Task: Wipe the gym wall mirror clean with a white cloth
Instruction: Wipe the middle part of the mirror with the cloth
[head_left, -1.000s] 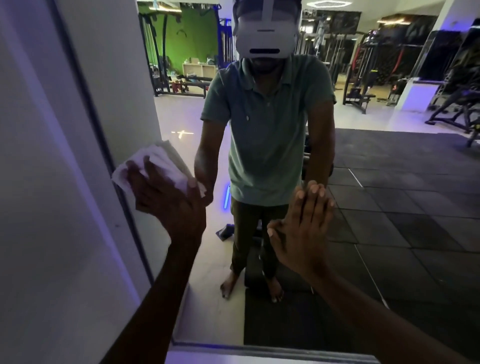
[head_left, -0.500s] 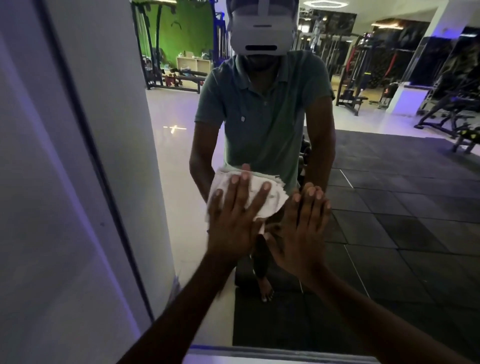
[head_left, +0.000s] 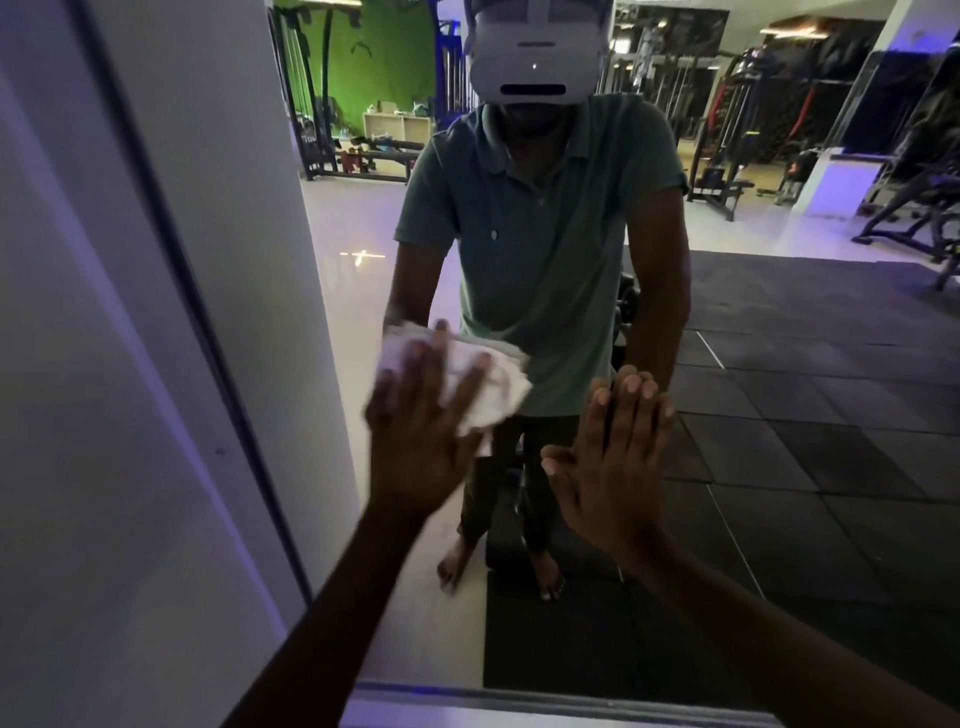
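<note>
Mid-wipe on the mirror, lower-left area, job not finished as far as can be judged.

Left hand (head_left: 421, 441) presses the white cloth (head_left: 493, 384) flat against the gym wall mirror (head_left: 779, 415), fingers (head_left: 470, 384) spread wide and straight over the bunched fabric, blurred by motion. Cloth sits on the glass left of centre, near the mirror's left frame edge (head_left: 208, 338). Right hand (head_left: 613, 467) lies flat on the glass just right of the cloth, fingers straight and close together, holding nothing, likely bracing. Can't tell which parts of the glass are already clean; no streaks or smears readable in this dim light. Judged: wiping underway, upper and right areas probably left.
</note>
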